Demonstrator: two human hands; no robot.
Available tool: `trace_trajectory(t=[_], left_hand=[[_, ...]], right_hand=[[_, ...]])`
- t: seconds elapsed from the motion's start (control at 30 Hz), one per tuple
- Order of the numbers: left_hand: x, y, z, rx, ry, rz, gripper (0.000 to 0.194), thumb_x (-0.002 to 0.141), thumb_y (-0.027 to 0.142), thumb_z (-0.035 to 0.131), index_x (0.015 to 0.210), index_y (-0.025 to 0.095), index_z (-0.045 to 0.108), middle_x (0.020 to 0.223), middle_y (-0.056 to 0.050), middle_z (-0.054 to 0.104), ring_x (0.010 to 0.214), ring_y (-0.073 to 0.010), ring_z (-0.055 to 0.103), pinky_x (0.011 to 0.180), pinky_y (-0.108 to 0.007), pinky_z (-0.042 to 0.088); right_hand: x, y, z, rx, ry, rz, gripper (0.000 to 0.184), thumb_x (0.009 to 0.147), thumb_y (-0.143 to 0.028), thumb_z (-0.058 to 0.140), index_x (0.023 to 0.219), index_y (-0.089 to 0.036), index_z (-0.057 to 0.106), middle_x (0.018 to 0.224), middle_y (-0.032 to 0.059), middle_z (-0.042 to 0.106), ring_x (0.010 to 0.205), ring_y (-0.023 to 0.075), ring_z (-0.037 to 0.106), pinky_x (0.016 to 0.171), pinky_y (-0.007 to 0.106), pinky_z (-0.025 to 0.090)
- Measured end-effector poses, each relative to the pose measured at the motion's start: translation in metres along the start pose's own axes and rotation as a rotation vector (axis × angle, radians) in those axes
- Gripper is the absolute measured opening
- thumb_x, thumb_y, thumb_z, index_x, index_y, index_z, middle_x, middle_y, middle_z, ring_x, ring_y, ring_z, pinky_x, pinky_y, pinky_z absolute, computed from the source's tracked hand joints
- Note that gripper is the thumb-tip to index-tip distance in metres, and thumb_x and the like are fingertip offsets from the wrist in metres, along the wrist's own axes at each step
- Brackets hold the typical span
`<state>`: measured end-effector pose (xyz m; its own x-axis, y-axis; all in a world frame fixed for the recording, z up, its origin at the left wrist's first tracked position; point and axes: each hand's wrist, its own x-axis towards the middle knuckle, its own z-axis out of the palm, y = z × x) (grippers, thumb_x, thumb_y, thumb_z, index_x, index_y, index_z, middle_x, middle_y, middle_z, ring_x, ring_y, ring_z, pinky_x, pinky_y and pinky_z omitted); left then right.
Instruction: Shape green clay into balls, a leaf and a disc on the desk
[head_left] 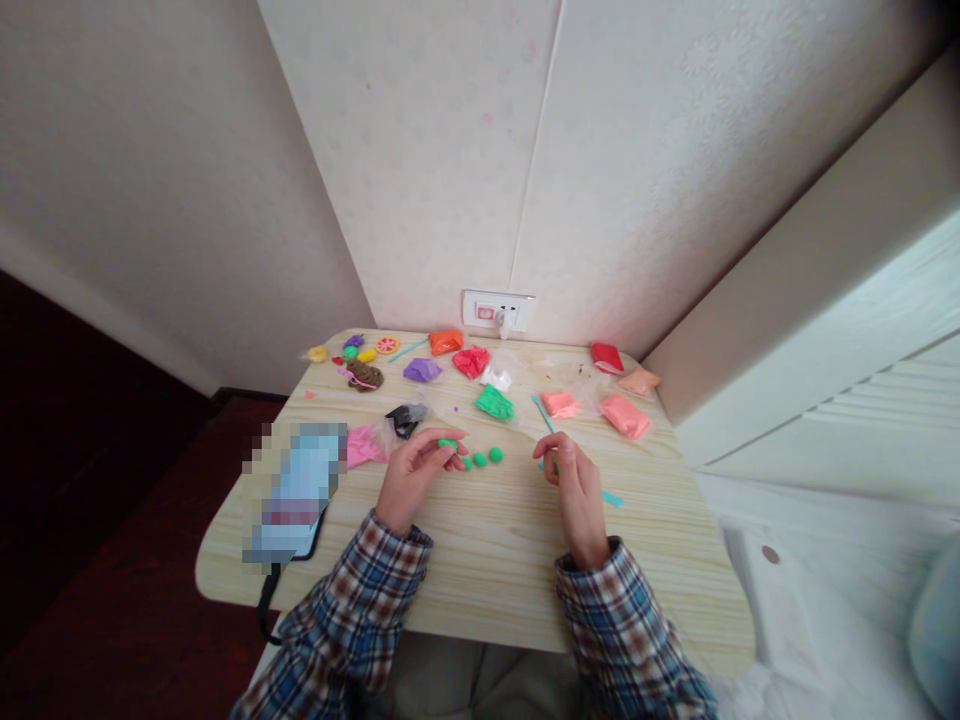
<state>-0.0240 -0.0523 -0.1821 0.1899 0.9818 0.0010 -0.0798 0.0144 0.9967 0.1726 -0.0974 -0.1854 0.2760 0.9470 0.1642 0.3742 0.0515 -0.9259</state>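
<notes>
Head view:
- Left of your sleeves, the phone (300, 490) is lying with its screen pixelated.
- Your left hand (420, 470) is pinching a green lump (448, 444); three green balls (480, 460) are lying just beside it, one partly hiding behind your fingers.
- Your right hand (571, 485) is curling, partly covering a blue strip (613, 499); you cannot tell what it is gripping.
- Beyond, a black packet (406, 420) and a green packet (495, 402) are resting.
- Farthest, a plug (505, 323) is filling the socket.
</notes>
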Motion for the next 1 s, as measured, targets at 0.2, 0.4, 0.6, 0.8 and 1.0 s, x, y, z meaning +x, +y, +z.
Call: trace_trajectory(t=[0.2,0.4,0.6,0.8,1.0], left_hand=[[0.0,0.004,0.003,-0.018,-0.022,-0.037,0.014,0.074,0.025,0.067,0.081,0.014,0.064,0.069,-0.004,0.07,0.06,-0.0137,0.064,0.06,-0.025,0.046],[-0.004,0.007,0.012,-0.003,-0.122,-0.045,0.019,0.083,0.033,0.057,0.087,0.014,0.057,0.068,-0.004,0.07,0.058,-0.0152,0.066,0.059,-0.026,0.047],[-0.012,0.006,0.02,0.266,-0.164,0.098,0.019,0.087,0.032,0.052,0.08,0.016,0.058,0.056,0.003,0.059,0.049,-0.0107,0.055,0.052,-0.022,0.042],[-0.015,0.004,0.034,0.462,0.116,0.316,0.019,0.084,0.027,0.057,0.072,0.015,0.066,0.069,-0.003,0.063,0.067,-0.0142,0.057,0.064,-0.025,0.044],[-0.017,0.0,0.048,0.281,0.12,0.224,0.011,0.081,0.021,0.061,0.08,0.016,0.07,0.08,-0.005,0.068,0.078,-0.0159,0.062,0.074,-0.027,0.049]], right_hand=[[0.004,-0.003,0.005,0.1,-0.121,-0.072,0.022,0.09,-0.036,0.043,0.103,-0.021,0.053,0.09,0.004,0.059,0.083,0.017,0.056,0.078,0.031,0.045],[-0.005,-0.004,0.012,-0.007,-0.25,-0.119,0.018,0.09,-0.038,0.047,0.097,-0.022,0.052,0.08,0.0021,0.063,0.065,0.015,0.057,0.062,0.027,0.046],[-0.007,-0.008,0.019,-0.103,-0.332,-0.24,0.029,0.087,-0.05,0.051,0.086,-0.022,0.053,0.084,0.0061,0.065,0.079,0.0214,0.059,0.072,0.034,0.047],[-0.007,-0.006,0.022,-0.328,-0.299,-0.417,0.028,0.093,-0.045,0.04,0.088,-0.02,0.051,0.083,0.0071,0.064,0.079,0.0218,0.06,0.07,0.034,0.049],[-0.004,-0.001,0.02,-0.361,-0.254,-0.375,0.027,0.093,-0.045,0.041,0.089,-0.02,0.049,0.081,0.0065,0.064,0.077,0.0211,0.061,0.067,0.032,0.049]])
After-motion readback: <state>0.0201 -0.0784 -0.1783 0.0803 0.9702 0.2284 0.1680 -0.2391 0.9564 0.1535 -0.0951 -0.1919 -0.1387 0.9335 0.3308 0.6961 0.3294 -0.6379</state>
